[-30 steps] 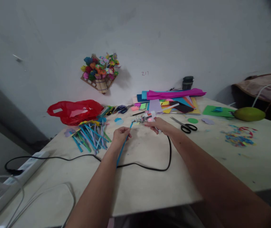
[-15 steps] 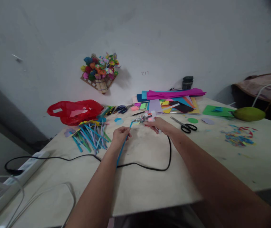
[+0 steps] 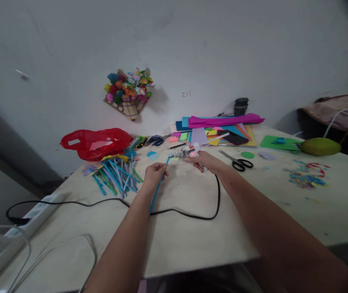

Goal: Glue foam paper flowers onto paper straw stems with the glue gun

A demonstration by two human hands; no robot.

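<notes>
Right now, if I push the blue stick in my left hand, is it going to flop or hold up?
The blue stick is probably fairly stiff, since it runs straight above and below the left hand. It's likely light, being so thin. A hard sideways push might still bend it, given its slim length.

Blue strip point(image 3: 157, 193) (slanted), white glue gun point(image 3: 194, 153)

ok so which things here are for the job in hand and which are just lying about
Part of the job:
blue stick, in the left hand
white tool with a red light, in the right hand
black cord, seemingly the tool's

Probably just lying about:
red plastic bag
yellow-green oblong thing
dark container
pile of coloured scraps
</notes>
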